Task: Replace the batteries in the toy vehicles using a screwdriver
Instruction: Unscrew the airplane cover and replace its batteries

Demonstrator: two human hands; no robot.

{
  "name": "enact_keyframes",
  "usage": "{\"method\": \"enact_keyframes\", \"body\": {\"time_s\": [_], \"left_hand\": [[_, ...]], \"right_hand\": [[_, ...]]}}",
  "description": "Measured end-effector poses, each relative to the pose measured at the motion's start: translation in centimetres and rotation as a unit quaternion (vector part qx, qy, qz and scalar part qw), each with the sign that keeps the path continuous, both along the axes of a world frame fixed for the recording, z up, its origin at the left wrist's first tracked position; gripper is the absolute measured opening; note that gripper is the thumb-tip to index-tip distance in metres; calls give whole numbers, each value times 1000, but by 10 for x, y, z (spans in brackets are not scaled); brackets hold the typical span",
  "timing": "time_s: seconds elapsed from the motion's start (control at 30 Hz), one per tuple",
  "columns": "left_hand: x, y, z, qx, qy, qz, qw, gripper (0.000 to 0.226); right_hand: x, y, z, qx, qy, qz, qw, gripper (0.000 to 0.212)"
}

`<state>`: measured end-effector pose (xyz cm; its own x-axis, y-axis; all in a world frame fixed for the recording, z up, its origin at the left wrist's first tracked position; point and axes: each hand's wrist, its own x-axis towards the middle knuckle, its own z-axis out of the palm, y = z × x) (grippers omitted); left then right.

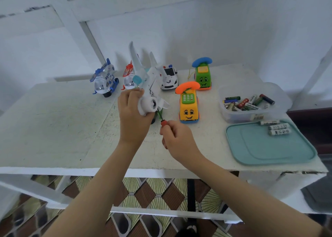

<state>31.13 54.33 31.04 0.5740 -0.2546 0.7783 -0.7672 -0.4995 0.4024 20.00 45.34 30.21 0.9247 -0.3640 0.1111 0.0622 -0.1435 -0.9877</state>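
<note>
While the left hand (pixel 133 114) grips the plane (pixel 150 92) tilted above the table (pixel 53 119), the right hand (pixel 177 139) pinches the screwdriver (pixel 163 123) just below it, shaft slanting up-left toward the plane's belly.

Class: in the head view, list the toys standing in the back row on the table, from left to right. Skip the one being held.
blue helicopter → red helicopter → police car → green phone car
</note>
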Motion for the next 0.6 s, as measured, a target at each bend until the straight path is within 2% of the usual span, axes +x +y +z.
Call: {"method": "enact_keyframes", "body": {"time_s": [0.27,0.37,0.6], "left_hand": [[11,-3,0,-3,-19,-17,1000,55],[19,2,2,12,-33,-33,999,61],[44,20,11,66,-26,-101,992,63]], "right_hand": [[7,5,1,35,15,-1,999,31],[9,-6,5,65,41,32,997,28],[10,-35,22,52,113,99,987,32]]}}
